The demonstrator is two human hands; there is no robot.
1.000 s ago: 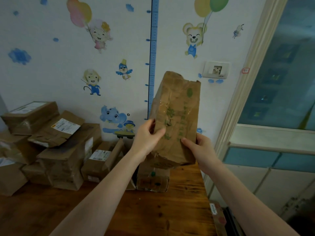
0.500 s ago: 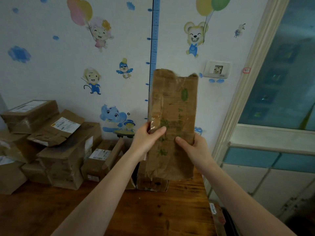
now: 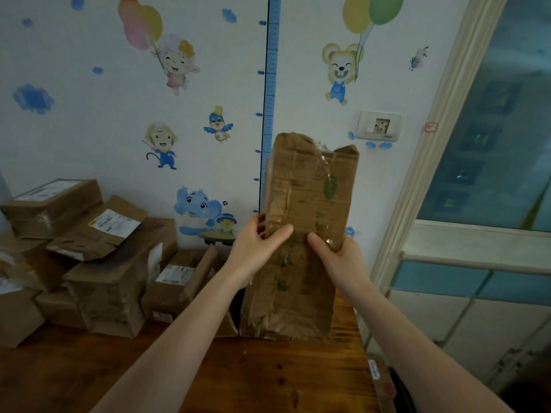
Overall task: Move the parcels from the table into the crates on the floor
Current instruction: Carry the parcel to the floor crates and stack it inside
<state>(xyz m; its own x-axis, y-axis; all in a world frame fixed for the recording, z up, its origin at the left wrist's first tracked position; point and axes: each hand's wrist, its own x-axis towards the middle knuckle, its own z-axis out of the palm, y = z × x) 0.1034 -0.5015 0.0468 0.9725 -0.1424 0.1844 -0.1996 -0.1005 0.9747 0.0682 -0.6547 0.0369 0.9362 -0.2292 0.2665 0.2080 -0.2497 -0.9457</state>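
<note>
1. Far left: a heap of brown cardboard parcels with white shipping labels (image 3: 89, 263) lies on the dark wooden surface (image 3: 268, 377), pushed against the decorated wall. Several are tilted on one another, a loose pile rather than a sorted stack. By the task, these are yet to be moved.
2. Left of centre: the left hand (image 3: 256, 251) grips the left edge of the carried parcel. The thumb lies flat across the front face and the fingers curl behind the edge, which braces that side against twisting.
3. Centre: the tall brown cardboard parcel with faded green print and clear tape (image 3: 307, 204) stands upright between the two hands, near the right end of the surface. Its top edge is torn and crumpled. Its lower end hides a smaller box behind it, and whether it touches anything below cannot be told. The upright hold probably keeps the long, soft-sided parcel from sagging.
4. Right of centre: the right hand (image 3: 340, 257) grips the opposite edge at about the same height, thumb in front and fingers wrapped behind. The paired grip shares the load evenly.
5. Lower right: a low labelled object (image 3: 381, 380) sits at floor level just beside the edge of the surface. Whether it belongs to one of the crates cannot be told. The parcel is likely to be carried down on that side.
</note>
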